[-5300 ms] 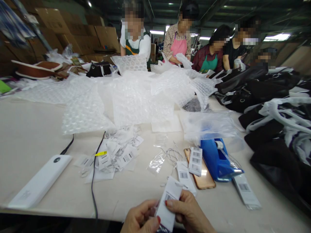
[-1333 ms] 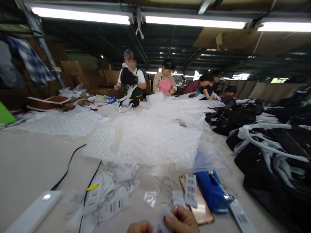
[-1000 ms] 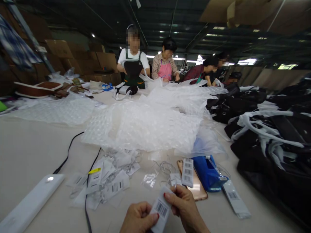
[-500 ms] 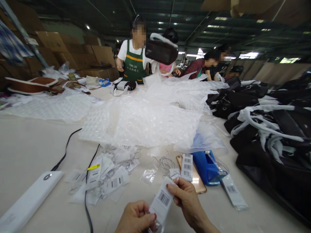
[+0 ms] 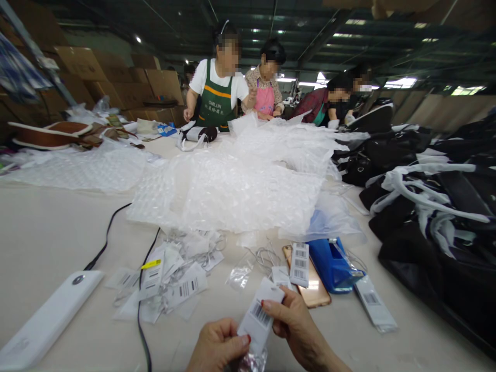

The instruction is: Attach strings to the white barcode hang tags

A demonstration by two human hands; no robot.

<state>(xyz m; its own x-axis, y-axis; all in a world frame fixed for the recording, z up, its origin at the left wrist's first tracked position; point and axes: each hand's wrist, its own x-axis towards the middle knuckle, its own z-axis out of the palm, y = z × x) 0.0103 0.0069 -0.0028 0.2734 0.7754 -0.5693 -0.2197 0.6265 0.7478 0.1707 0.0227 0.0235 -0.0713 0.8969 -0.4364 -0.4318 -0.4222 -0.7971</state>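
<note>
1. I see the left hand (image 5: 220,347) pinching the lower end of the white barcode tag (image 5: 253,324), the right hand (image 5: 295,324) its upper end, above the table (image 5: 89,222).
2. Clear plastic (image 5: 256,362), perhaps a sleeve, shows at its bottom.
3. Beyond: tag pile (image 5: 185,287), phone (image 5: 316,293), blue tape dispenser (image 5: 331,268).

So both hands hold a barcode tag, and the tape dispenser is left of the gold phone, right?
No, the head view shows the tape dispenser right of the gold phone. The left hand and right hand do hold a barcode tag.
</note>
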